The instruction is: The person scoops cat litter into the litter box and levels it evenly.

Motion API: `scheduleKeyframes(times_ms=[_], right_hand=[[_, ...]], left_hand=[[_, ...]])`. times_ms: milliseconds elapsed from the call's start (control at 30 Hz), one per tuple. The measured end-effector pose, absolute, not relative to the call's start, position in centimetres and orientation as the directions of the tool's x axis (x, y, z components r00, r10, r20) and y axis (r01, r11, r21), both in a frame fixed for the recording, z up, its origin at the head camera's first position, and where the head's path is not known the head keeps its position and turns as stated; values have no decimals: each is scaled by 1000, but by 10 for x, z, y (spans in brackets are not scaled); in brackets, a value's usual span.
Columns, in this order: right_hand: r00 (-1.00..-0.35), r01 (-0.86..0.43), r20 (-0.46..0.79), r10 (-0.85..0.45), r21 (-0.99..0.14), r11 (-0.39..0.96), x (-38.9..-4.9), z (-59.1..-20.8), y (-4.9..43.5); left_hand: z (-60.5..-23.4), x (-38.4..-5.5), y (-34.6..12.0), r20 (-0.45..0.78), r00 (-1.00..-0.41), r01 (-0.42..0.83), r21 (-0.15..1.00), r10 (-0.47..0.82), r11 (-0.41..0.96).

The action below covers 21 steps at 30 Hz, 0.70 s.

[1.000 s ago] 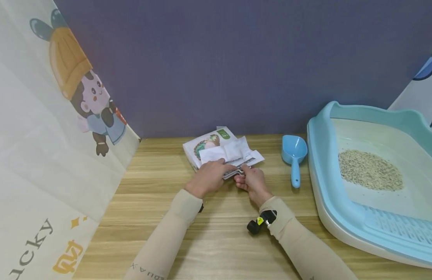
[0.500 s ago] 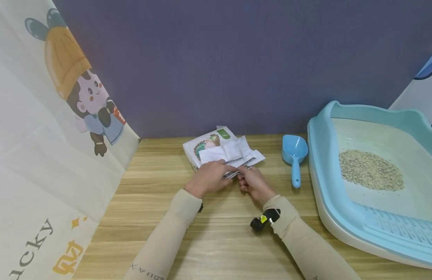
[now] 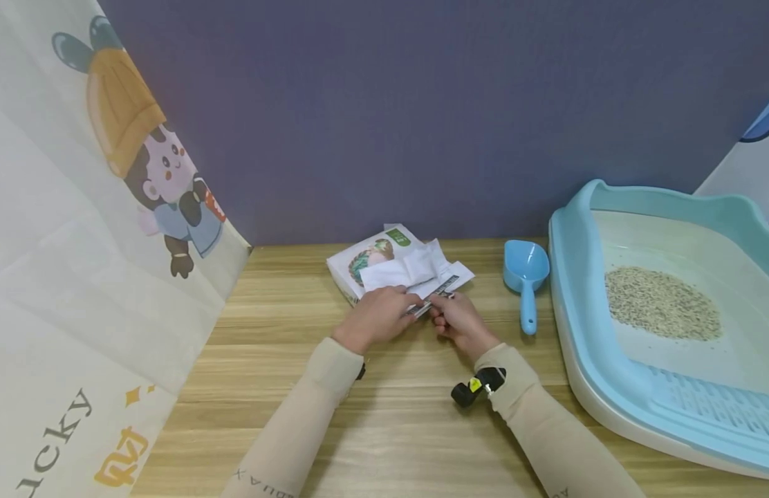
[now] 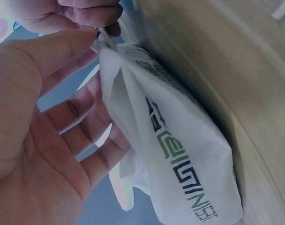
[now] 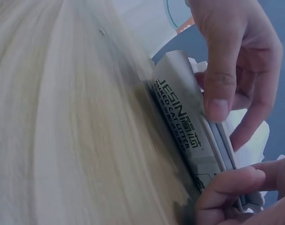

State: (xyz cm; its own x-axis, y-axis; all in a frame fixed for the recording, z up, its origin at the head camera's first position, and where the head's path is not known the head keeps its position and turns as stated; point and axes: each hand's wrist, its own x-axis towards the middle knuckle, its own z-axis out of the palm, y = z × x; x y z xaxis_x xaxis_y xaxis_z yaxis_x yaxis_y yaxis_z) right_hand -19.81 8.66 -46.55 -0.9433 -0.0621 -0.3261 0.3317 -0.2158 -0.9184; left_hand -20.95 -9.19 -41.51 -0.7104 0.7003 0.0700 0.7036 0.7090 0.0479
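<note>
A white cat litter bag (image 3: 353, 264) lies on the wooden table, its loose top folded over towards me. My left hand (image 3: 375, 315) pinches the folded edge between thumb and fingers; in the left wrist view the other fingers of this hand (image 4: 48, 126) spread behind the bag (image 4: 180, 154). Just to the right, my right hand (image 3: 462, 324) grips the same edge with thumb and curled index finger. Printed "MIXED CAT LITTER", the bag's side (image 5: 180, 112) faces the right wrist camera, with the right hand (image 5: 241, 192) at its lower end.
To the right of the bag lies a blue scoop (image 3: 526, 266), handle towards me. A large blue and white litter box (image 3: 574, 290) fills the right side, with a patch of litter (image 3: 661, 304) inside. A dark panel (image 3: 422, 117) stands behind the table.
My right hand has shifted slightly right along the folded edge, which now lies flatter. The left hand stays nearly in place on the bag.
</note>
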Motion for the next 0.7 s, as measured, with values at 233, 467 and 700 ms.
scheduleKeyframes(times_ms=[233,467,700], right_hand=[[-946,324,-325,-20,-934,-152,-200,-465,93],[-972,233,-225,65,-950,208,-196,-453,98],[-989,96,-14,144,-809,580,-193,-443,107]], left_hand=[[-412,-207,-90,92,-694,720,52,715,692],[-410,-206,-90,108,-688,725,72,717,685],[-405,-205,-93,147,-692,721,92,707,687]])
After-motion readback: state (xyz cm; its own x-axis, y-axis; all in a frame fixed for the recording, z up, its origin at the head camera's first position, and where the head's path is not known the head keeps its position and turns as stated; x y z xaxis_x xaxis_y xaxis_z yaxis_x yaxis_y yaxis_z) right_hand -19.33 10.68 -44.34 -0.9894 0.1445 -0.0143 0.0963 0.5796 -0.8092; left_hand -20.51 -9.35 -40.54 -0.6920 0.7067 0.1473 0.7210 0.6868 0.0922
